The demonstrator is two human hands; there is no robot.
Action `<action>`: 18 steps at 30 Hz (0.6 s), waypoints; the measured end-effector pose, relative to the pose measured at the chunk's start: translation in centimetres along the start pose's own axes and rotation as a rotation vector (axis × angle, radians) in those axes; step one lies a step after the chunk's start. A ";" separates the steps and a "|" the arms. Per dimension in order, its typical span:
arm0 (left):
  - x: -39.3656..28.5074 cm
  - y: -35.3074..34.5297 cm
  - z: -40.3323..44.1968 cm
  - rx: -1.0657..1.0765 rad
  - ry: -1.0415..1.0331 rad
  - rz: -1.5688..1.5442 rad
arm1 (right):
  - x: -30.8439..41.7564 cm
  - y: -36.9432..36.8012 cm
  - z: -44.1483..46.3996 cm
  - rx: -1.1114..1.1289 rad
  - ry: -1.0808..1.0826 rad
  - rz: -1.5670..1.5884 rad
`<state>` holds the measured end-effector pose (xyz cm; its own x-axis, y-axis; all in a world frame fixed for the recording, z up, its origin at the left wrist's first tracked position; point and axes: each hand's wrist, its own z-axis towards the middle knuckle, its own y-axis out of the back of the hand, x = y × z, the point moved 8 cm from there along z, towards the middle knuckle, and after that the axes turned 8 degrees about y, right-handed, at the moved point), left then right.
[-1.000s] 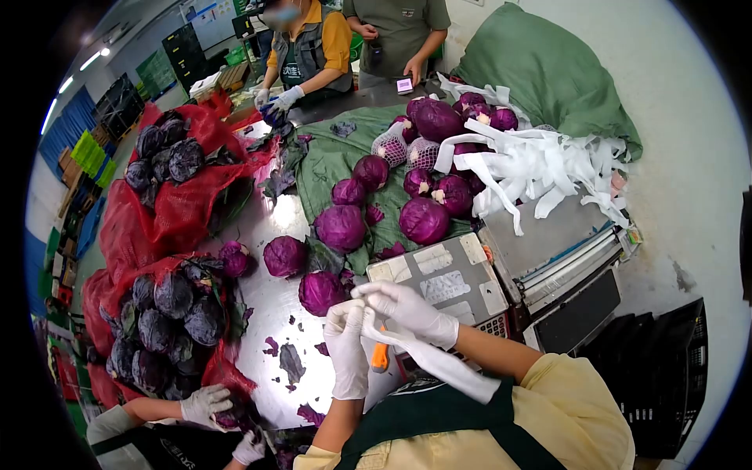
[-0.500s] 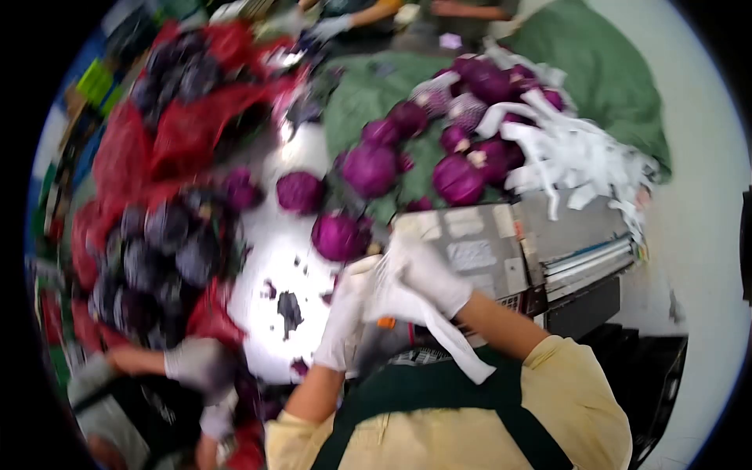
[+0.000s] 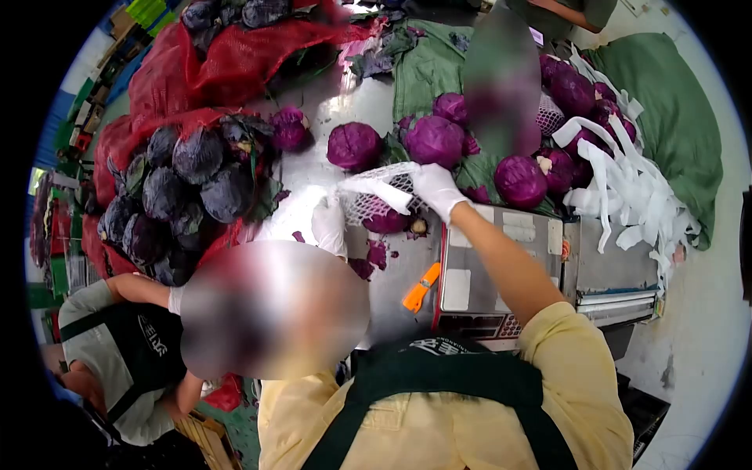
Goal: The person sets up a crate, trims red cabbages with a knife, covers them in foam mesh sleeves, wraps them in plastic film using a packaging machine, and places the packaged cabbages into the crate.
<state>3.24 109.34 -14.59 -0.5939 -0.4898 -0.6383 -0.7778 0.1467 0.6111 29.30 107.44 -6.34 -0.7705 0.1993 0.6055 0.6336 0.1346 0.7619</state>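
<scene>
A white foam net sleeve (image 3: 362,208) is stretched between my two gloved hands. My left hand (image 3: 329,225) grips its left end, fingers closed. Its right end is pinched in my right hand (image 3: 437,190). Beneath the net, a peeled purple cabbage (image 3: 384,224) rests on the metal table, partly covered, its cut stem facing right. I cannot tell whether the net touches it. A white strip lies across the net. Just beyond my hands are two more peeled cabbages, one on the left (image 3: 354,146) and one on the right (image 3: 435,142).
An orange cutter (image 3: 422,287) lies beside a scale (image 3: 457,291). White net sleeves (image 3: 627,188) are heaped at right, near several cabbages on green cloth (image 3: 666,102). Unpeeled cabbages (image 3: 197,155) fill a red mesh bag (image 3: 160,86). A co-worker (image 3: 117,352) is at lower left; blurred patches hide some areas.
My hands have moved forward and apart, spreading the net that was bunched between them. It is now over the near cabbage. The view has shifted, and the orange cutter shows more fully.
</scene>
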 end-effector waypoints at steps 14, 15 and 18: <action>-8.5 0.7 -19.6 1.096 0.314 -1.455 | 9.8 8.4 -15.6 -0.218 0.472 0.499; -9.3 1.6 -21.6 1.155 0.221 -1.516 | 10.3 9.0 -17.4 -0.175 0.478 0.400; -3.9 -0.7 -21.8 1.073 0.366 -1.439 | 8.8 7.7 -21.1 0.044 0.296 0.854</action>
<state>10.61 92.44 -2.35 0.5314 -0.8382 -0.1230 -0.4523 -0.1580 -0.8778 25.91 89.79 9.75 -0.0199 -0.0081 0.9998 0.9954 0.0938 0.0206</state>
